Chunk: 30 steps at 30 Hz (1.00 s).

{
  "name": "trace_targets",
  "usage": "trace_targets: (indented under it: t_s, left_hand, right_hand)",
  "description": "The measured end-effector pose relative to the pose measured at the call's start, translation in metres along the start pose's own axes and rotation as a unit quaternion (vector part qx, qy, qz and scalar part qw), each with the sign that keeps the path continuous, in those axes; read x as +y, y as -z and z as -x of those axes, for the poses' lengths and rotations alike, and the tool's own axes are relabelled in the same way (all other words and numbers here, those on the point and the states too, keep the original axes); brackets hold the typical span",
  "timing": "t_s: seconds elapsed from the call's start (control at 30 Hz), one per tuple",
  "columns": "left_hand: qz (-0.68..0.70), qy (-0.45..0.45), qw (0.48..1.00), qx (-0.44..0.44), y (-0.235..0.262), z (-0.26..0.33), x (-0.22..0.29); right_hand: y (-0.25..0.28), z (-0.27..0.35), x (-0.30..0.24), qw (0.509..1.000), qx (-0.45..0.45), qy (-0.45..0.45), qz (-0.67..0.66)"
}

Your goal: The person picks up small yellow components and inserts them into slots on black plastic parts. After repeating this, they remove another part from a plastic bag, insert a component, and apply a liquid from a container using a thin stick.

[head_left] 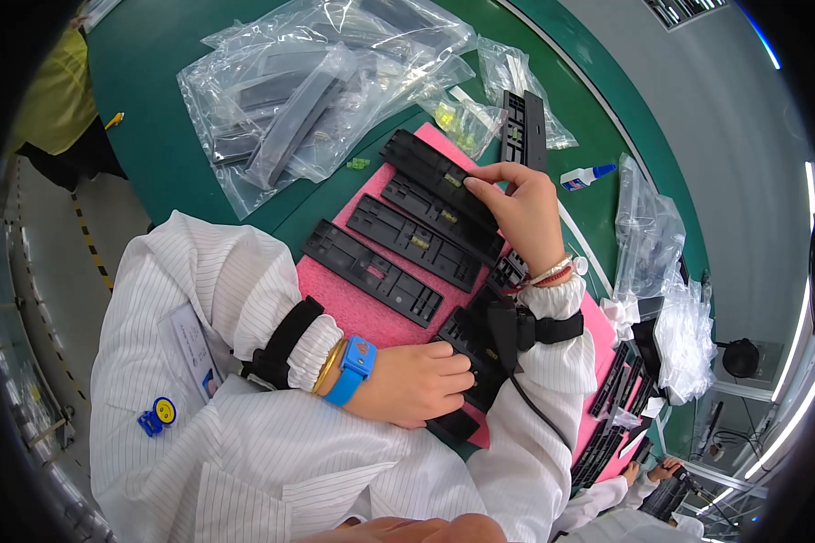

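Right hand (521, 213) rests fingertips on the far black tray (436, 172), fingers together, not closed around it. Left hand (417, 380) presses a near tray (469, 348), fingers curled over its edge. Four trays lie side by side on the pink mat (353, 312). Clear bags (308, 90) lie beyond on the green table (154, 118); a glue bottle (587, 176) sits to the right.

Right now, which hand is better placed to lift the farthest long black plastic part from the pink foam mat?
The right hand: its fingertips already touch that black plastic part; the left hand rests near the mat's close edge.
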<state>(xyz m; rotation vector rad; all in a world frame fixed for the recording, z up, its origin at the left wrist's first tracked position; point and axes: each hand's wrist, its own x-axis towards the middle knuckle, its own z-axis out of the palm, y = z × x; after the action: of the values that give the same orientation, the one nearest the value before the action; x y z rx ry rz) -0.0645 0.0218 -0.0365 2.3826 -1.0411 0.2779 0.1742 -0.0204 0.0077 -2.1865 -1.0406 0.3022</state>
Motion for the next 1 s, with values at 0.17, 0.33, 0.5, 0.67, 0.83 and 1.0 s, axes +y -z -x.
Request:
trace_targets:
  t_s: [0.17,0.33,0.5,0.67,0.83,1.0]
  left_hand:
    - [0.007,0.001,1.0,-0.001,0.001,0.0,-0.001]
    - [0.013,-0.009,1.0,0.004,0.003,-0.001,0.0]
    - [-0.013,0.007,1.0,-0.006,0.006,0.001,0.002]
    - [-0.013,0.001,1.0,-0.01,0.007,0.001,0.001]
    - [-0.001,0.009,1.0,-0.014,0.006,0.001,0.0]
    - [0.015,0.002,1.0,0.0,0.004,0.002,-0.003]
  right_hand:
    - [-0.007,-0.009,0.014,0.999,0.009,0.041,0.007]
    - [-0.003,-0.003,0.016,1.0,0.016,-0.003,-0.023]
    - [0.064,0.032,0.053,0.994,0.09,-0.03,0.048]
    - [0.12,0.091,0.088,0.99,0.008,-0.066,0.12]
    - [0.108,0.115,0.108,0.997,-0.003,-0.028,0.071]
    - [0.099,0.122,0.105,0.997,0.004,-0.031,0.066]
